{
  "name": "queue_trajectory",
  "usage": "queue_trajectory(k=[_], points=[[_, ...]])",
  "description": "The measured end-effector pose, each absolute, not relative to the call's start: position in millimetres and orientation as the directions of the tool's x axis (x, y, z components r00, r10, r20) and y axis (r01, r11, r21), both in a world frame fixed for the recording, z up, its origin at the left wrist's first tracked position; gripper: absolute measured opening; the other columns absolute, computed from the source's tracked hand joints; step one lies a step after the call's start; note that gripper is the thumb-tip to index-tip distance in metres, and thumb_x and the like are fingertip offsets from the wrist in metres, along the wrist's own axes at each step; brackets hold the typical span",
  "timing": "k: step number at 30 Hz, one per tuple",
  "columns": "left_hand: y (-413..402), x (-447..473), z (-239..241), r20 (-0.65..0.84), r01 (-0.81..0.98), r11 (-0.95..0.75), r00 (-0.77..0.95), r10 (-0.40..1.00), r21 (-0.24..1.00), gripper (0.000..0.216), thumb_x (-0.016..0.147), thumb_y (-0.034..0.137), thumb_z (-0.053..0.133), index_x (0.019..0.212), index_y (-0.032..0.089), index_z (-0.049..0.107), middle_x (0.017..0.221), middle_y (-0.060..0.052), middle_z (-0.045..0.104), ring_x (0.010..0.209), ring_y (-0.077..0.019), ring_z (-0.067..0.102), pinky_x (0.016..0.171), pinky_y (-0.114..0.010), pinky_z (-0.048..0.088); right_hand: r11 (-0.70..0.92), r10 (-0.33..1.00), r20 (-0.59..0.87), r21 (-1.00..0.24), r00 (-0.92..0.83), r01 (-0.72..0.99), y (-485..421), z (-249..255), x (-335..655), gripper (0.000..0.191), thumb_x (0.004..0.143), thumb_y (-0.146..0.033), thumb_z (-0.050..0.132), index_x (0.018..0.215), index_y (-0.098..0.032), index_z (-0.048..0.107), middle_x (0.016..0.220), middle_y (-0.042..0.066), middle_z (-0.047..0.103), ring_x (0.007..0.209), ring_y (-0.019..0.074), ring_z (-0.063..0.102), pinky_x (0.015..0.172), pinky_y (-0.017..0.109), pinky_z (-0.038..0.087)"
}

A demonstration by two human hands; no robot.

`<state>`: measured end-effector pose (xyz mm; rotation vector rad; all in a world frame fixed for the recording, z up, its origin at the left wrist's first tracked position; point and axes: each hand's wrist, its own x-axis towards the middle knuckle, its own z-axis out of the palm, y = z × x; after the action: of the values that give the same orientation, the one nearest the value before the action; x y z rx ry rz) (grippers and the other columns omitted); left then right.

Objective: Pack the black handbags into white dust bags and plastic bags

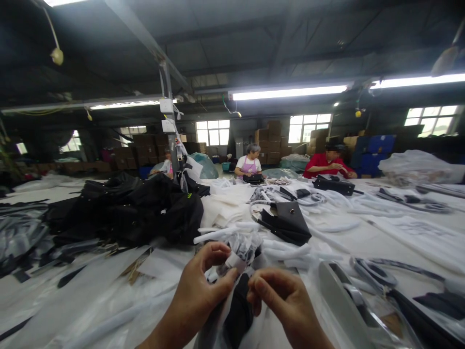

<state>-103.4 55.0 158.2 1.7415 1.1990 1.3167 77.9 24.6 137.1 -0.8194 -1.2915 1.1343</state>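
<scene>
My left hand (205,286) is at the lower middle, thumb and fingers closed around a small white piece (235,261), which may be paper or tape. Beside it, my right hand (281,295) has its fingertips pinched together; whatever is between them is too small to make out. Under both hands lies a black strap-like piece (238,312) with clear plastic around it. Just beyond the fingers, a bundle of crumpled clear plastic (245,242) sits on the table.
A heap of black bags (127,208) covers the left. Ahead lies a black handbag (290,223) among white foam tubes (286,252). At right stands a grey tape-dispenser-like holder (345,305). Across the table, people work, one in a red top (316,165), another in a pink apron (250,167).
</scene>
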Motion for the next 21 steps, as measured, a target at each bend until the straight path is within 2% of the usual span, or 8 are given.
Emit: queue_trajectory(k=[4,8,11,13,17,19,21], points=[[51.2,-102.8,156.8,0.432,0.362,-0.433,0.090,0.898,0.825,0.024,0.074,0.025,0.070,0.097,0.023,0.063,0.094,-0.002,0.071,0.096,-0.0228,0.068,0.086,-0.031,0.052,0.218,0.974,0.220,-0.975,-0.050,-0.046,32.3,145.7,67.0,0.039,0.079,-0.052,0.075,0.071,-0.015,0.071,0.058,0.003,0.068,0.048,0.0107,0.058,0.049,0.019,0.045],[48.8,-104.6,156.5,0.475,0.414,-0.462,0.080,0.877,0.784,0.025,0.075,0.023,0.069,0.100,0.025,0.064,0.097,-0.001,0.071,0.098,-0.0219,0.067,0.088,-0.031,0.051,0.167,0.986,0.165,-0.983,-0.024,0.082,43.4,143.4,65.8,0.046,0.077,-0.057,0.074,0.060,-0.015,0.063,0.051,0.002,0.065,0.041,0.0092,0.055,0.042,0.018,0.039],[47.6,-104.9,158.1,0.455,0.389,-0.452,0.091,0.886,0.803,0.025,0.075,0.024,0.070,0.099,0.025,0.063,0.096,-0.001,0.071,0.098,-0.0219,0.067,0.087,-0.030,0.051,0.104,0.991,0.100,-0.994,-0.090,0.045,48.7,138.8,71.0,0.048,0.075,-0.059,0.075,0.059,-0.015,0.062,0.051,0.002,0.065,0.039,0.0095,0.054,0.041,0.019,0.039],[47.7,-104.3,158.4,0.401,0.328,-0.412,0.105,0.910,0.850,0.026,0.074,0.027,0.071,0.098,0.023,0.062,0.094,-0.002,0.071,0.096,-0.0226,0.067,0.085,-0.030,0.051,0.098,0.981,0.106,-0.994,-0.165,-0.053,50.8,134.7,74.8,0.045,0.075,-0.057,0.076,0.065,-0.014,0.067,0.054,0.003,0.067,0.043,0.0102,0.056,0.044,0.020,0.043],[51.7,-104.0,153.4,0.266,0.135,-0.283,0.135,0.955,0.949,0.032,0.073,0.027,0.071,0.100,0.022,0.057,0.091,-0.004,0.073,0.092,-0.0237,0.070,0.080,-0.030,0.052,0.177,0.927,0.232,-0.963,-0.294,-0.203,50.8,127.3,79.0,0.036,0.083,-0.049,0.072,0.083,-0.013,0.073,0.073,0.006,0.072,0.063,0.0141,0.065,0.064,0.025,0.051],[53.4,-104.2,151.2,0.234,0.077,-0.247,0.156,0.960,0.966,0.032,0.073,0.027,0.071,0.101,0.021,0.056,0.092,-0.005,0.073,0.093,-0.0240,0.070,0.079,-0.030,0.052,0.222,0.915,0.267,-0.960,-0.304,-0.173,49.1,126.4,79.2,0.032,0.089,-0.046,0.067,0.087,-0.014,0.073,0.077,0.006,0.072,0.070,0.0158,0.067,0.069,0.027,0.051],[53.1,-103.6,151.9,0.239,0.057,-0.252,0.177,0.955,0.966,0.031,0.074,0.025,0.071,0.101,0.021,0.057,0.094,-0.005,0.074,0.094,-0.0240,0.070,0.080,-0.029,0.052,0.297,0.914,0.306,-0.952,-0.267,-0.073,47.7,126.8,78.3,0.029,0.092,-0.042,0.063,0.087,-0.016,0.073,0.076,0.005,0.071,0.072,0.0167,0.066,0.071,0.027,0.051]])
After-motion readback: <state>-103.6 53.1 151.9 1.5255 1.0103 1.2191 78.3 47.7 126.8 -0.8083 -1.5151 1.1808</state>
